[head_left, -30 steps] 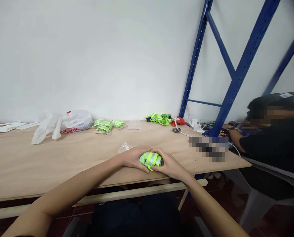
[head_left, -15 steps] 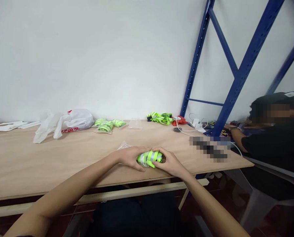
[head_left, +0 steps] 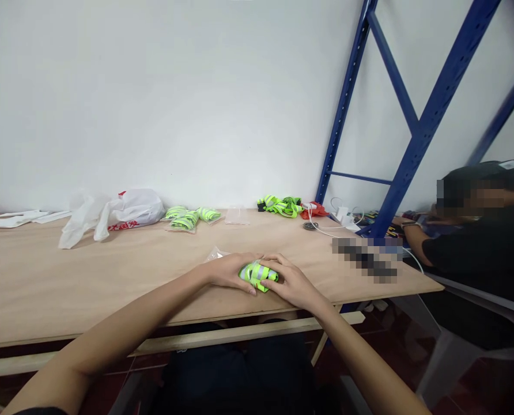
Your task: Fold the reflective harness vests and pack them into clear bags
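Between my hands, near the table's front edge, is a rolled neon-yellow reflective strap (head_left: 259,275) with silver bands. It sits partly inside a clear plastic bag (head_left: 217,253), whose loose end sticks out behind my left wrist. My left hand (head_left: 233,272) curves around the bagged left end of the roll, thumb in front. My right hand (head_left: 292,282) grips the right end, fingers over the top and thumb at the front. How far the bag covers the roll under my fingers is hidden.
Several bagged reflective bundles (head_left: 183,221), a white plastic bag (head_left: 140,208) and a flat clear bag (head_left: 237,216) lie along the wall. Loose reflective straps (head_left: 283,205) and a white power cable (head_left: 321,230) are further right. A blue rack post (head_left: 406,164) stands near a seated person (head_left: 486,248).
My right hand has moved slightly left, pressing the roll closer to my left hand. Less of the roll's right end shows, and its hanging end has shifted left.
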`<act>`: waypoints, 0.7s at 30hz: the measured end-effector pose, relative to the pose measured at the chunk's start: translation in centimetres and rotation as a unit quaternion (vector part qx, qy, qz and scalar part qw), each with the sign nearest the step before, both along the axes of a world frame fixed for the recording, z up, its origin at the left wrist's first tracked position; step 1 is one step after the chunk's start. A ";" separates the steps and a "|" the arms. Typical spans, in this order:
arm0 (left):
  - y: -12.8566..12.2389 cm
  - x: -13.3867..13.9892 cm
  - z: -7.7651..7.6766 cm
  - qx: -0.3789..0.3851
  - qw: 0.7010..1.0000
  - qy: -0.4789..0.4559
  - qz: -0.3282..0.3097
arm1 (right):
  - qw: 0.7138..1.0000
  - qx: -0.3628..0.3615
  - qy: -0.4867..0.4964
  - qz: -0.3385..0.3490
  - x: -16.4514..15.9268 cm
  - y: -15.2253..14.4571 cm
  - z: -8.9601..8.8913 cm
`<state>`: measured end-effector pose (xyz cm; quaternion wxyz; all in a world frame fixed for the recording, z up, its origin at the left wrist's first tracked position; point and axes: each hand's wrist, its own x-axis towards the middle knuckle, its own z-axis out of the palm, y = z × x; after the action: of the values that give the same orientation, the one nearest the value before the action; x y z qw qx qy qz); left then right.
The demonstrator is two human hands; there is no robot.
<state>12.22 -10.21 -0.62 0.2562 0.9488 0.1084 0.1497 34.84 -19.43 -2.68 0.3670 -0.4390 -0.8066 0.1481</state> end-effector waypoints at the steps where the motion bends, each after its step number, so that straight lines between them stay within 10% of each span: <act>1: -0.1 0.0 -0.1 0.004 1.000 -0.002 -0.002 | 1.000 0.007 0.010 -0.010 -0.1 0.1 -0.2; 21: 0.3 0.5 -0.7 0.074 0.996 0.013 0.037 | 1.000 0.010 0.004 -0.024 0.9 -0.3 -1.3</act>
<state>12.68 -9.95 -1.36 0.1778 0.9624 0.1353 0.1544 35.73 -19.69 -3.95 0.3777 -0.4540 -0.7960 0.1327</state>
